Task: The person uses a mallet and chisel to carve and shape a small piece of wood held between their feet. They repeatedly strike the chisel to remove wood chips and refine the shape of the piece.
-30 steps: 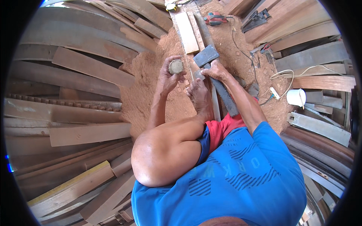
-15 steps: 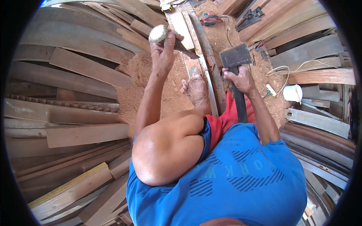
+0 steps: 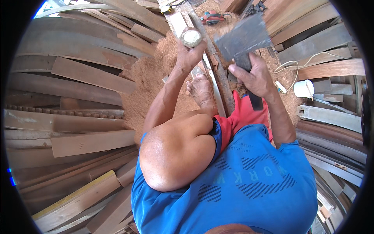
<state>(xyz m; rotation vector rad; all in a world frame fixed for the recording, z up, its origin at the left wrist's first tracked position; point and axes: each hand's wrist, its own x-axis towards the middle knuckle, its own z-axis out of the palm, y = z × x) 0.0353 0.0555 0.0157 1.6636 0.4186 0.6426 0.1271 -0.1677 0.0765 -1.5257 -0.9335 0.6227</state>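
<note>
My left hand [image 3: 189,57] is wrapped round a chisel [image 3: 191,38] whose round, pale, battered butt faces up at me. Its blade is hidden below the hand. The chisel stands over a narrow length of wood [image 3: 206,64] on the floor, beside a pale wooden piece [image 3: 179,22]. My right hand [image 3: 256,78] grips the handle of a dark mallet with a blocky rectangular head [image 3: 243,38]. That head is raised to the right of the chisel, apart from it, and slightly blurred. My bare foot [image 3: 201,89] rests by the wood, just nearer than the chisel.
Planks [image 3: 91,74] lie stacked on the left, with more boards [image 3: 331,37] on the right. A red power planer [image 3: 212,17] and a yellow tape measure [image 3: 166,9] lie at the far end. A white tub [image 3: 304,89] and pale cord [image 3: 299,67] are at right. Sawdust [image 3: 146,84] covers the floor.
My left hand has moved right and turned the chisel from a slant to butt-up. The mallet has risen toward me, its head looking larger and tilted.
</note>
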